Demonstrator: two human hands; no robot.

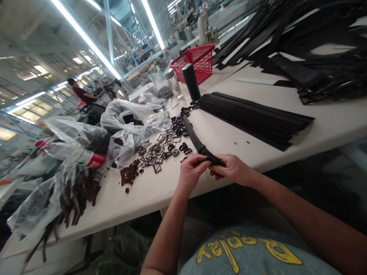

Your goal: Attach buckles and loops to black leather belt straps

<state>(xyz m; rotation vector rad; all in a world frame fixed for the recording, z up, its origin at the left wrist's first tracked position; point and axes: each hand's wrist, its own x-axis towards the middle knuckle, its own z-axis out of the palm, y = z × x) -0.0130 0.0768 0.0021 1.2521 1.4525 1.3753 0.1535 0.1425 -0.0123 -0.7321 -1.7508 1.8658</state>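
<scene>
A black strap [192, 131] runs from among the small parts on the table toward me, with a dark loop [202, 149] around it just ahead of my fingers. Near the table's front edge, my left hand [192, 171] pinches the strap's near end between thumb and fingers. My right hand [233, 169] is closed around the same end, from the right side. Fingers cover part of that end, so its detail is hidden. Black loops [183, 147] and metal rectangular buckles [156, 154] lie in a heap to the left of the strap.
A row of black straps [252, 118] lies to the right, with a larger strap pile [323, 49] behind. A dark cylinder [191, 82], a glass bottle [173, 83] and a red basket [205, 63] stand at the back. Plastic bags [126, 114] and brown rings [132, 172] are left.
</scene>
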